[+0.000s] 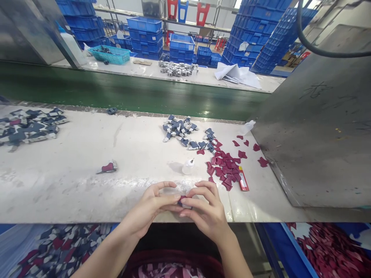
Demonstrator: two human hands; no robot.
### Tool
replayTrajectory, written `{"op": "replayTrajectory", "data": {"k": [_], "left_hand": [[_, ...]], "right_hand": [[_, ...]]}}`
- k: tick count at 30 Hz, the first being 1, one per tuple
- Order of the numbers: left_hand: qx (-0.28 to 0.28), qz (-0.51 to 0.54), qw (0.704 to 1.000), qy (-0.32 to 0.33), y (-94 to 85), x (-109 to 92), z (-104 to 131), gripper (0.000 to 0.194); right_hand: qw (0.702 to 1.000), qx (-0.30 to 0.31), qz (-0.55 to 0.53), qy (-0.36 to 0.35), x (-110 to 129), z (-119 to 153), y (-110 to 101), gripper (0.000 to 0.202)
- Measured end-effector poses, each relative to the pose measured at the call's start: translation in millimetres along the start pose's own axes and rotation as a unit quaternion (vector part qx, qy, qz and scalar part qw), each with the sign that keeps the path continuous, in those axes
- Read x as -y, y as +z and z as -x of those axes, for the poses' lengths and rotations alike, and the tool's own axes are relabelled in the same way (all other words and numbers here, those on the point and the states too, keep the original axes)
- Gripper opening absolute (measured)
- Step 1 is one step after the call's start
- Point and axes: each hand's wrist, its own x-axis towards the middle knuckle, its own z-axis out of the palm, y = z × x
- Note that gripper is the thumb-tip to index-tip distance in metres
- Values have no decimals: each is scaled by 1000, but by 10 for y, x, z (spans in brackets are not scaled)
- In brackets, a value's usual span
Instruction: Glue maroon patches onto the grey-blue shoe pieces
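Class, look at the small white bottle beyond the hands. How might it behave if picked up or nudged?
The small white bottle looks like thin plastic, so it is probably light and squeezable, though its fill is unclear. Its rounded body suggests it could roll if knocked over. Its narrow dark tip looks slender and might bend if pressed.

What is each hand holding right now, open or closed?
Left hand: closed, holding a small maroon-and-white piece.
Right hand: closed, holding the same piece.
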Motion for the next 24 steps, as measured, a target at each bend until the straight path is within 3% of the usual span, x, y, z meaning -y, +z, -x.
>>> {"op": "replayTrajectory", "data": {"k": [4,8,13,19,24], "left_hand": [[-10,59,997,-57,20,28,38,39],[-29,136,989,-59,58,73,64,33],[-5,143,988,-64,63,83,69,31],[-12,134,988,-78,65,37,58,29],[-15,99,991,-93,88,2,40,49]], "right_hand": [[999,0,15,-45,-38,26,4,32],[999,-33,-8,-18,-54,20,21,30],[994,-82,-71,21,-39,-21,26,38],[995,-45,-86,21,-37,-16,-15,18],[997,-15,-77,4,-35,-30,-32,12]]}}
